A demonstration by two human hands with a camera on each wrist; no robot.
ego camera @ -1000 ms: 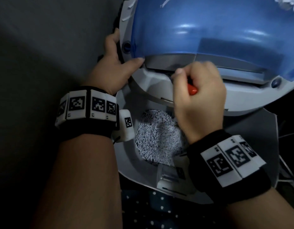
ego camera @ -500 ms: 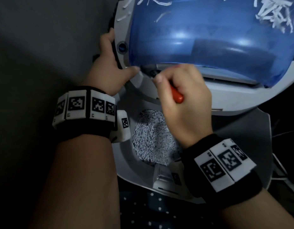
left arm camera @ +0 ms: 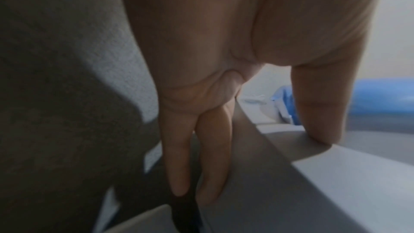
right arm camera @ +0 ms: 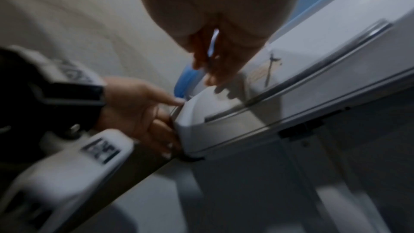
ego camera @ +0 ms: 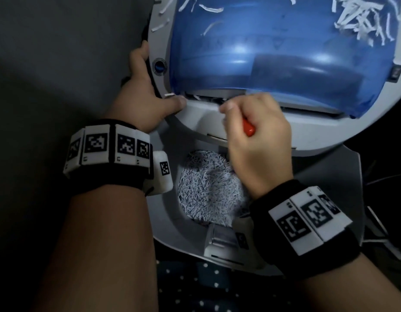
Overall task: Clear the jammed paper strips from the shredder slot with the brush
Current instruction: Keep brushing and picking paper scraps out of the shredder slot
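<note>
A grey shredder head (ego camera: 258, 134) with a blue translucent cover (ego camera: 262, 52) lies tilted over its bin. Along the cover's lower edge runs the slot (ego camera: 208, 98), with a few white paper strips (ego camera: 196, 97) sticking out. My right hand (ego camera: 253, 136) grips a brush by its red handle (ego camera: 249, 129), thumb near the slot; the bristles are hidden behind the fingers. My left hand (ego camera: 145, 95) holds the head's left rim, thumb (left arm camera: 318, 112) pressed on top and fingers (left arm camera: 197, 157) wrapped down the side. The right wrist view is blurred.
Below the head, the bin's round opening shows a heap of shredded paper (ego camera: 208, 188). Loose white strips (ego camera: 361, 16) lie on the blue cover at top right. A dark wall or floor fills the left. Dotted dark fabric (ego camera: 206, 289) lies at the bottom.
My right hand has slid left along the slot and then a little back right with the brush. White strips now show at the slot's left end. The left hand keeps its hold.
</note>
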